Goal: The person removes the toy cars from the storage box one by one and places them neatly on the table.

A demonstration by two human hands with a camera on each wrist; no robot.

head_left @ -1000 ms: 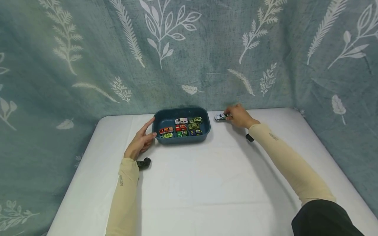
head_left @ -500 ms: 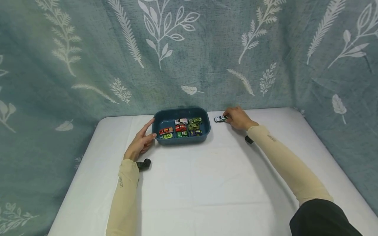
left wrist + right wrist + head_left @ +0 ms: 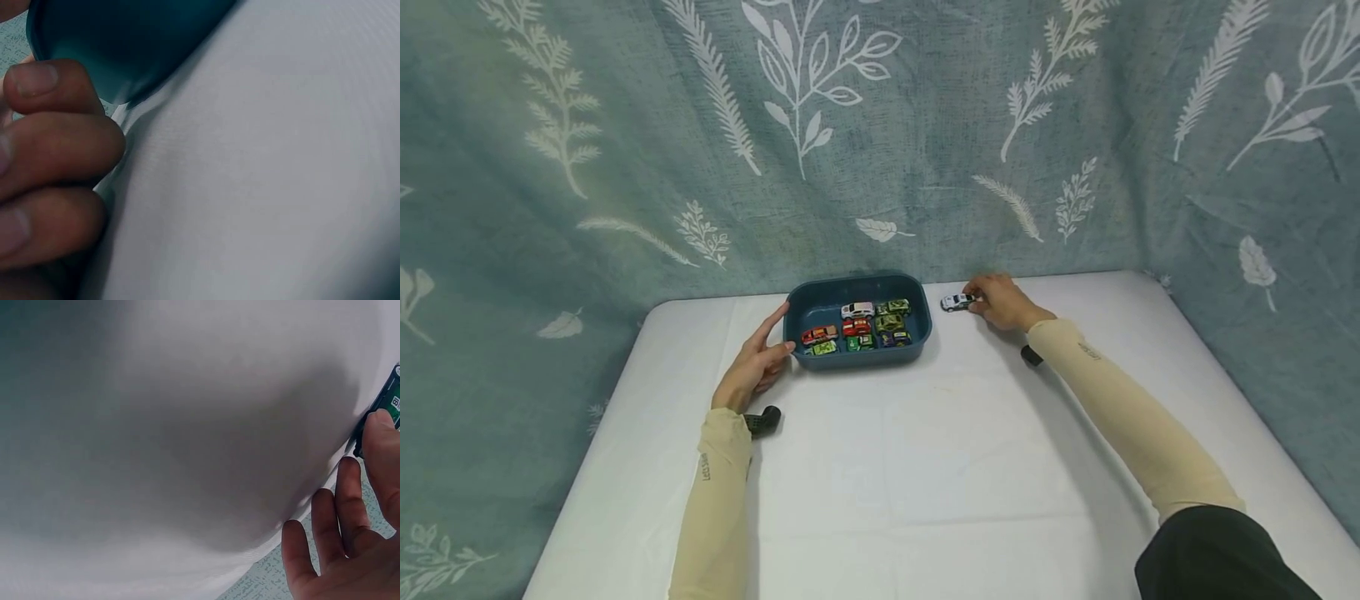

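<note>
My right hand (image 3: pixel 1002 302) pinches the rear of a small white-and-dark toy car (image 3: pixel 955 302) at the table's back edge, right of a dark blue bin. Part of this car (image 3: pixel 394 400) shows under the thumb in the right wrist view. My left hand (image 3: pixel 747 367) touches the bin's (image 3: pixel 880 358) left end with a straight index finger and the thumb. Its other fingers (image 3: pixel 62 150) are curled beside the bin wall in the left wrist view. Inside the bin lie several toy cars, among them a white one (image 3: pixel 857 310), an orange one (image 3: pixel 819 335) and a red one (image 3: pixel 856 327).
A white cloth covers the table (image 3: pixel 880 467). Patterned green-blue fabric (image 3: pixel 925 167) hangs right behind the back edge and along both sides. A black device (image 3: pixel 763 422) sits at the left wrist, and another (image 3: pixel 1032 356) at the right.
The right hand has shifted very slightly, with the toy car still between its fingers. The left hand keeps its place at the bin. The head view has moved a little.
</note>
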